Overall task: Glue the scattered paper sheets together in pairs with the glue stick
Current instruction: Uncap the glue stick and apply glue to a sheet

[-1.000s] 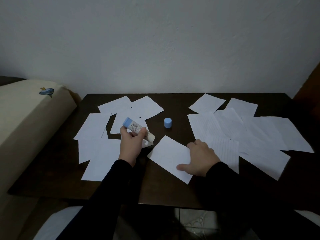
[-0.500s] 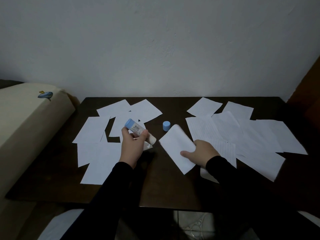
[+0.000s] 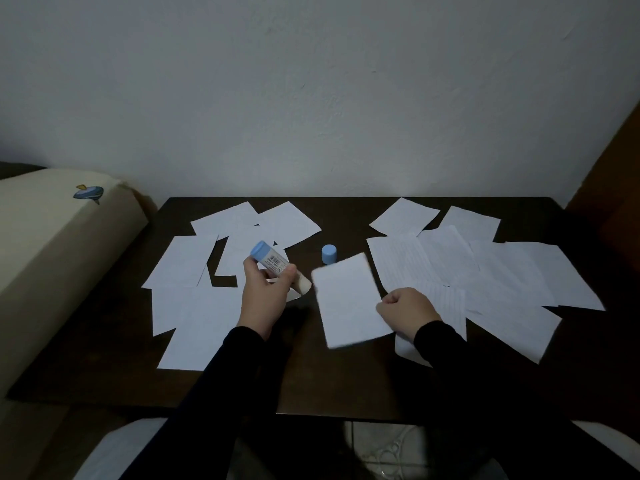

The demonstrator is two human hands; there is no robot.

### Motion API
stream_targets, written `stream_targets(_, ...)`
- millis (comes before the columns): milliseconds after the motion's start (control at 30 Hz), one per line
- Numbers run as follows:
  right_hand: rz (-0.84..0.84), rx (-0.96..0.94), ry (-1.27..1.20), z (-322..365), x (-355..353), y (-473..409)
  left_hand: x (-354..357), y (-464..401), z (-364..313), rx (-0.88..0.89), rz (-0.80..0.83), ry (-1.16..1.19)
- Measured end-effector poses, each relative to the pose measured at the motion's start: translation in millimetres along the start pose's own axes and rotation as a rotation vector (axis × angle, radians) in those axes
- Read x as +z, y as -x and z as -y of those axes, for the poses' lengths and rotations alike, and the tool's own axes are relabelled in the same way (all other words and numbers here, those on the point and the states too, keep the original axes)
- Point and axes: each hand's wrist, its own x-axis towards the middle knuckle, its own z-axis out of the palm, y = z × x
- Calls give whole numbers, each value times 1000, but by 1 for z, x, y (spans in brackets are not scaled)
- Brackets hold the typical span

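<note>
Sheet [image 3: 348,301] pinched by right hand [image 3: 407,308].

1. Dim, flat light — colours muted, the wall [image 3: 311,98] grey.
2. The dark table [image 3: 346,375] and black sleeves merge in shadow.
3. The held sheet [image 3: 349,303] is motion-blurred.
4. Wide-angle bending at the edges — corners darken.

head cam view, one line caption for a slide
Left hand holds uncapped glue stick; right hand pinches a paper sheet.
</note>
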Motion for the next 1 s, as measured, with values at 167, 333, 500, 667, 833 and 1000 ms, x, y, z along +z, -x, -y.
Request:
stream_targets(167,-18,-28,153,-3,4,1,1,6,0,40,28,-36)
stream_targets(333,-54,-163,371,0,-3,4,11,29,2,198,252,-217)
stream_targets(500,100,-503,539,-10,-17,7,25,42,10,417,462,-465)
stream_targets(667,197,-508,621,-15,-16,10,33,44,15,472,512,-527)
stream_targets(833,148,-514,565,-16,-13,11,40,46,16,527,544,-570)
stream_targets(1000,124,-486,575,-9,-11,14,39,48,15,539,568,-589)
